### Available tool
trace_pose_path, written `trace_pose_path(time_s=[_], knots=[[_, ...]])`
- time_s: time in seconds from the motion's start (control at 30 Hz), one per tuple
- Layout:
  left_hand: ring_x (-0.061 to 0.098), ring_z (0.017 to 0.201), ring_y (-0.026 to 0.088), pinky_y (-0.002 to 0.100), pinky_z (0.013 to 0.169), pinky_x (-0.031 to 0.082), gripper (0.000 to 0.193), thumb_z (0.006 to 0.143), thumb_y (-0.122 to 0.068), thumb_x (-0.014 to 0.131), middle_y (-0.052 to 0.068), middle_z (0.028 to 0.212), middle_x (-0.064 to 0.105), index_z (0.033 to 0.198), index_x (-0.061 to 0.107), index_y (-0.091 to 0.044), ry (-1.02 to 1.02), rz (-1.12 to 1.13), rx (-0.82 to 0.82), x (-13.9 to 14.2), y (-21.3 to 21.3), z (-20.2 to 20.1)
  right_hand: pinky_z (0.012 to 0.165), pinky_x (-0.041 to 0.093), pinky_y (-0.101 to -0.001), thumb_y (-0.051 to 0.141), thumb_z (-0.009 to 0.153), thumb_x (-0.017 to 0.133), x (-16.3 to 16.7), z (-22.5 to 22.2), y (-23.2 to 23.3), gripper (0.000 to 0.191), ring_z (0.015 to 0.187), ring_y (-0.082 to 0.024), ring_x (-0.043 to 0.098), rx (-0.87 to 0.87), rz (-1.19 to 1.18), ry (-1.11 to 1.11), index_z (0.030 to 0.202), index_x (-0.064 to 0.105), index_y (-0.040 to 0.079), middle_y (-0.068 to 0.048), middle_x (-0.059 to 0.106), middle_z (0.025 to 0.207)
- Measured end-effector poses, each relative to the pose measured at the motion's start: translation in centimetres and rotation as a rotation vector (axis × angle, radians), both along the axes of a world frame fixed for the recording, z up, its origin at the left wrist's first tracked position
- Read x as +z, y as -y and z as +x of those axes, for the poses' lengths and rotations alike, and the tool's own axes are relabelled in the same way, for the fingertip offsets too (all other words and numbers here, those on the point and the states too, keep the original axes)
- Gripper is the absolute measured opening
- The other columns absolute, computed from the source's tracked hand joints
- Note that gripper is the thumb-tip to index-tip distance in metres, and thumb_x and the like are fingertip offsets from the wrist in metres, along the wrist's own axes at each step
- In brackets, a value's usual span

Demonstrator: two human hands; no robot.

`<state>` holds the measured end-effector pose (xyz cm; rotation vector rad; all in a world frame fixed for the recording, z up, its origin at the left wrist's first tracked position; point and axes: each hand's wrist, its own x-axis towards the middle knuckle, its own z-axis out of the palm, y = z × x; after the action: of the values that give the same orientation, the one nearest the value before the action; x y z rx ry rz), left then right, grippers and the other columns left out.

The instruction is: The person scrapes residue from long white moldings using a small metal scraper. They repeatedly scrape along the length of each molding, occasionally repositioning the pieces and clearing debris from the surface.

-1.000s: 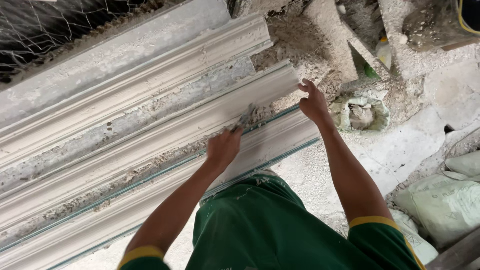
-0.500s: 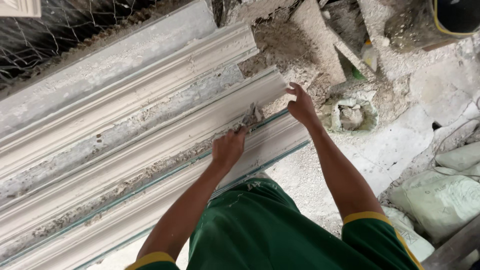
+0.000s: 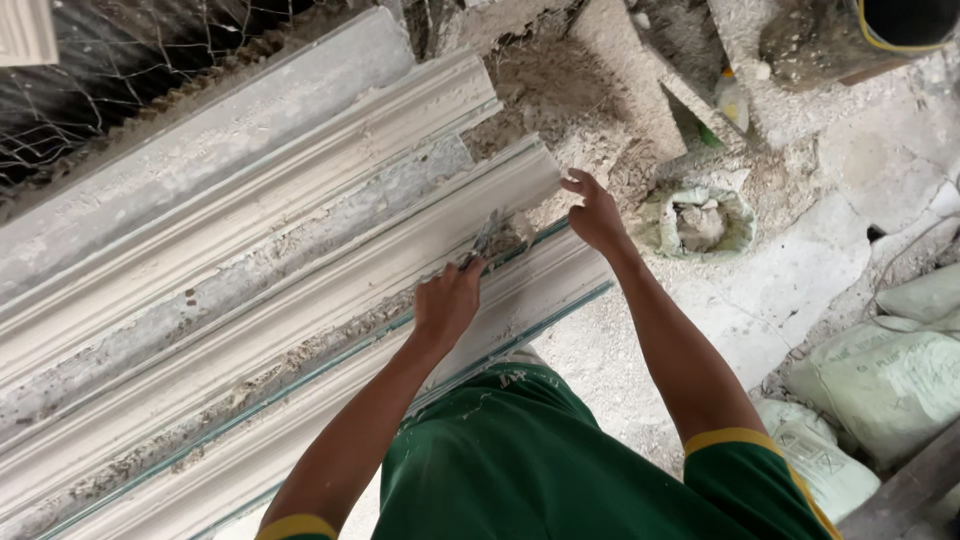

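Dusty floor; white ridged plaster moulding (image 3: 300, 300), crumbly edges.

Pale green sacks (image 3: 885, 385) stacked on floor at lower right, faint print; open rolled-down sack (image 3: 697, 222) beside right hand (image 3: 597, 215)

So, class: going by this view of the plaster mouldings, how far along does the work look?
Done: several long white mouldings lie cast and shaped side by side. In hand: the left hand works a small metal tool along the groove near one moulding's end, while the right hand steadies that end. Left: crumbly residue lines the channels between the mouldings, apparently uncleaned.
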<state>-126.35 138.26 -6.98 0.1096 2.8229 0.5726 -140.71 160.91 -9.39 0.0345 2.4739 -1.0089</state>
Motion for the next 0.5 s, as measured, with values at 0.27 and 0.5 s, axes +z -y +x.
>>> trace_pose_path(time_s=[0.27, 0.5], knots=[[0.073, 0.064, 0.033, 0.045, 0.046, 0.057, 0.036, 0.103, -0.023, 0.046, 0.024, 0.092, 0.071, 0.136, 0.061, -0.019, 0.071, 0.034, 0.022, 0.0, -2.7, -1.7, 0.09, 0.055, -0.0391, -0.01, 0.08, 0.047, 0.4, -0.2, -0.3, 0.077, 0.114, -0.029, 0.069, -0.002, -0.011, 0.039, 0.153, 0.038, 0.01, -0.001, 0.057, 0.15], [0.074, 0.077, 0.038, 0.051, 0.062, 0.059, 0.029, 0.105, -0.022, 0.047, 0.021, 0.095, 0.071, 0.13, 0.062, -0.018, 0.106, -0.001, 0.086, -1.0, -5.4, -2.9, 0.095, 0.051, -0.0338, -0.013, 0.081, 0.05, 0.3, -0.5, -0.8, 0.073, 0.129, -0.028, 0.06, 0.105, -0.038, -0.192, 0.152, 0.044, 0.005, -0.006, 0.066, 0.145]])
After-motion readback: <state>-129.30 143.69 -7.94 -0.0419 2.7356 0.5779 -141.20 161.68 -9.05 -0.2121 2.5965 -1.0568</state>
